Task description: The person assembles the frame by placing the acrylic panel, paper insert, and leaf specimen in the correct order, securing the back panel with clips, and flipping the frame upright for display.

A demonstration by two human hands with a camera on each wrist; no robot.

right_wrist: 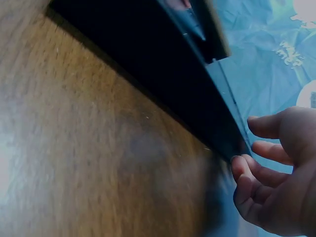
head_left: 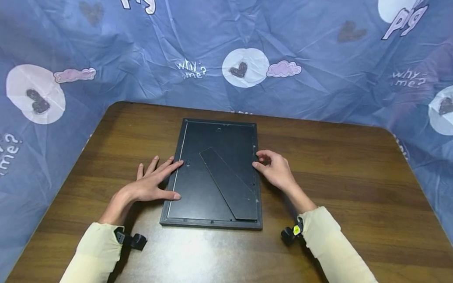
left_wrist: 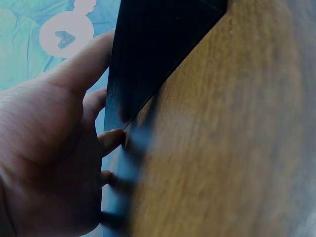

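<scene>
A black picture frame (head_left: 220, 176) lies face down on the wooden table, its backing board and folded easel stand (head_left: 229, 185) showing on top. At its left edge is my left hand (head_left: 148, 188), fingers spread, with thumb and index fingertip resting on the frame. The left wrist view shows the other fingers of that hand along the frame's side (left_wrist: 148, 54). My right hand (head_left: 277, 169) holds the right edge, thumb at the top and fingers curled against the side. In the right wrist view the curled fingers (right_wrist: 249, 173) meet the frame's lower edge.
The brown wooden table (head_left: 337, 188) extends on both sides of the frame. Behind it hangs a blue printed cloth (head_left: 159, 36). Dark camera mounts (head_left: 134, 241) sit on both wrists, and light from above reflects off the tabletop in front.
</scene>
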